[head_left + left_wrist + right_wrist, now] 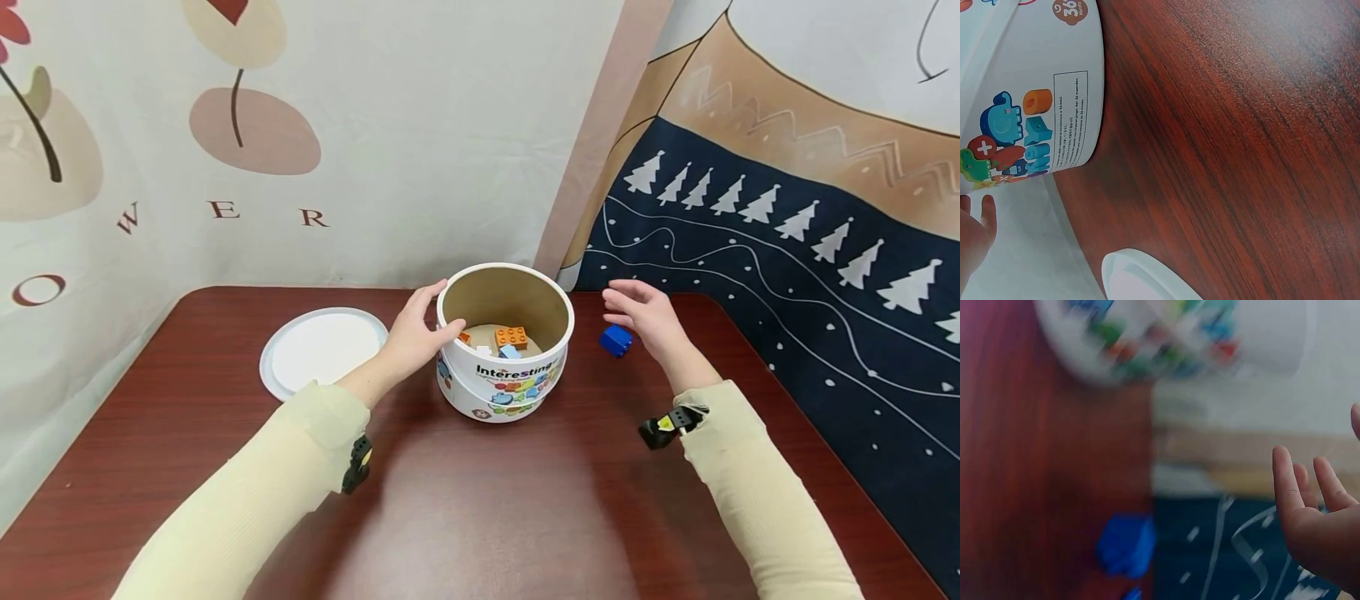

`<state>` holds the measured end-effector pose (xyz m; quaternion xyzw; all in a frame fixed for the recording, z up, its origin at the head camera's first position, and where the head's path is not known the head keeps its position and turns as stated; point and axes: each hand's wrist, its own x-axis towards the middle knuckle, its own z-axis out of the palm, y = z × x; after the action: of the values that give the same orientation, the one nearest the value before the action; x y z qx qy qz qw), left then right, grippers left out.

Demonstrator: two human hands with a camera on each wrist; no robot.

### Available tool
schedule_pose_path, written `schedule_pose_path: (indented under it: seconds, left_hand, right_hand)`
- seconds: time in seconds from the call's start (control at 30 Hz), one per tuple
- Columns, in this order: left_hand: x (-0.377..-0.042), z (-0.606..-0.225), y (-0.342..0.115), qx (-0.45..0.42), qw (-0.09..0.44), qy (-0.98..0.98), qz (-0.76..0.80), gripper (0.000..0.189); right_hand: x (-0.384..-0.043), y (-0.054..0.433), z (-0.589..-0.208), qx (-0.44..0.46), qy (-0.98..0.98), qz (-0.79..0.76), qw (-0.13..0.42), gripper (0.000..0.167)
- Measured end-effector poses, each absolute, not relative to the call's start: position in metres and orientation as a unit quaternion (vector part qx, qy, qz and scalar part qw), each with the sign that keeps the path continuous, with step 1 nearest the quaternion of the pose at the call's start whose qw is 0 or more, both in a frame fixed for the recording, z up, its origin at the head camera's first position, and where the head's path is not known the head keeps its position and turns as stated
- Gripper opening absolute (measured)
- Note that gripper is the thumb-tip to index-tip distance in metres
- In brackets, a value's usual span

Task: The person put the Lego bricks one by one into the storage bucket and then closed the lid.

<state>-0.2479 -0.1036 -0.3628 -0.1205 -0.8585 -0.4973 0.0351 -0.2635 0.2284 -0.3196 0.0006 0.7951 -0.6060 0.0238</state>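
Observation:
A white toy bucket with printed pictures and the word "Interesting" stands uncovered on the table. My left hand rests at its left rim, thumb and fingers spread along the edge. Inside lie an orange building brick, a light blue block and other blocks, partly hidden by the front wall. To the right of the bucket, a blue building brick lies on the table. Just beside and above it is my right hand, fingers loosely bent, with nothing held in it.
A round white lid lies left of the bucket, partly behind my left forearm. The dark red-brown wooden table meets a printed cloth at the back and another navy cloth at the right.

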Motion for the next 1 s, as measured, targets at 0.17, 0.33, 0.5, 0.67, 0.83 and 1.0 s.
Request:
schedule_pose_path:
  seconds: [0.17, 0.33, 0.5, 0.67, 0.83, 1.0]
  left_hand:
    - [-0.248, -0.364, -0.103, -0.117, 0.027, -0.857, -0.502, 0.071]
    - [-0.247, -0.363, -0.103, -0.114, 0.032, -0.855, -0.504, 0.070]
    - [-0.245, -0.361, -0.102, -0.115, 0.034, -0.855, -0.505, 0.070]
    - [-0.246, -0.362, -0.101, -0.117, 0.041, -0.854, -0.506, 0.070]
    - [-0.246, -0.365, -0.101, -0.116, 0.046, -0.850, -0.512, 0.069]
    - [-0.246, -0.367, -0.101, -0.117, 0.050, -0.847, -0.516, 0.068]
  right_hand:
    - [-0.272, 0.251, -0.347, 0.063, 0.833, -0.549, 0.027, 0.068]
    - [-0.278, 0.264, -0.365, 0.097, 0.849, -0.517, 0.048, 0.074]
    - [-0.283, 0.272, -0.376, 0.120, 0.852, -0.504, 0.080, 0.074]
    - [-0.286, 0.272, -0.383, 0.126, 0.845, -0.509, 0.108, 0.073]
    - [-0.288, 0.268, -0.388, 0.135, 0.847, -0.497, 0.130, 0.069]
    - [-0.290, 0.265, -0.393, 0.140, 0.855, -0.480, 0.134, 0.059]
